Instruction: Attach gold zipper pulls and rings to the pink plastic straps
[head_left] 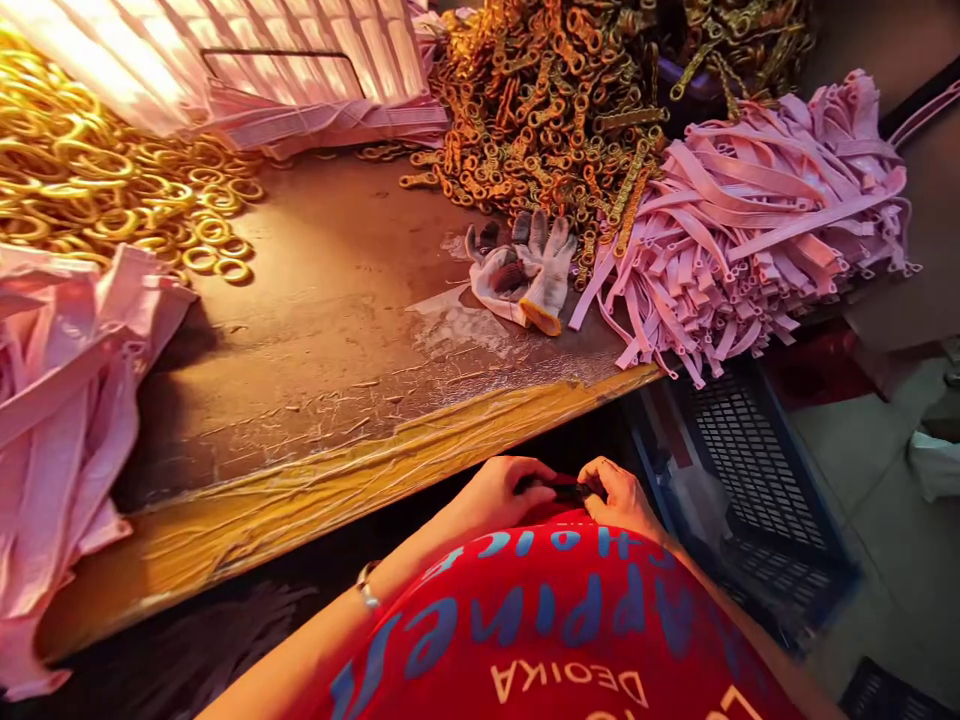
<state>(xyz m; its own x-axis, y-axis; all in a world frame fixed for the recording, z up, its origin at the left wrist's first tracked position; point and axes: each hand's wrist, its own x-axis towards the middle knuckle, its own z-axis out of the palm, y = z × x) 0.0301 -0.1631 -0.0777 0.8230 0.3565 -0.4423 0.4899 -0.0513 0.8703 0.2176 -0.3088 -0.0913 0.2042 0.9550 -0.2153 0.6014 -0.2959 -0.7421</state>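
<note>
Both hands are low at the waist, in front of the red printed shirt [555, 600]. My left hand [517, 487] has its fingers curled round one end of a dark strip of material [568, 491]. Close beside it, my right hand [619, 492] pinches the other end with thumb and fingers. The strip's kind cannot be made out, as fingers and shirt partly cover it. On the table [300, 350] beyond the hands, a pair of white work gloves with dark fingertips [529, 275] lies crumpled.
Gold rings [82, 180] are heaped at far left, above pink straps [67, 400] hanging over the table edge. Gold zip pullers [547, 100] are piled at the back. More pink straps [757, 220] lie at right, above a blue crate [757, 460]. A ribbed white panel [300, 50] stands behind.
</note>
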